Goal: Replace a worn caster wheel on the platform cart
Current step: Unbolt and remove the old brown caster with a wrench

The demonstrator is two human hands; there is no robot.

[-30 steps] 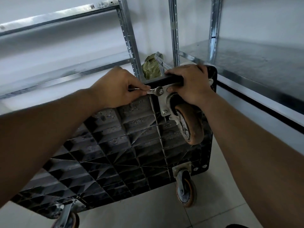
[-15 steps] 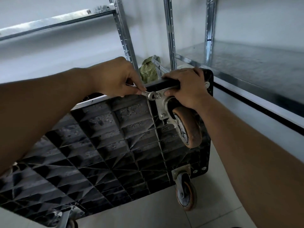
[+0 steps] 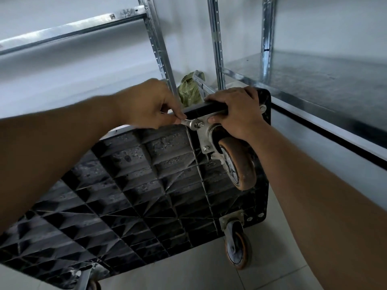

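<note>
The platform cart (image 3: 136, 195) stands tipped up, its black ribbed underside facing the camera and its top edge at the fingers. The left hand (image 3: 150, 105) has its fingers (image 3: 178, 116) pressed together, pinching the handle of a small wrench (image 3: 188, 123). The wrench head meets a nut (image 3: 200, 124) at the upper corner of the caster plate (image 3: 204, 135). Just right of it, the right hand (image 3: 236, 111) curls its fingers (image 3: 217, 99) over the cart's top edge, with the thumb on the plate. The worn caster wheel (image 3: 240, 164) — orange-brown tread — hangs just below the right-hand fingers, bolted on.

Room is tight beyond the fingers. A shelf upright (image 3: 159, 49) and a green bag (image 3: 189, 91) stand just behind the left hand, and the edge of a metal shelf (image 3: 314, 80) runs close past the right hand. Below lies open floor (image 3: 188, 277).

A small tag (image 3: 112, 16) on the shelf beam is too small to read. The wrench handle is hidden inside the blurred left hand. A second caster (image 3: 237, 250) shows whole — a third (image 3: 88, 279) is cut off at the bottom edge.
</note>
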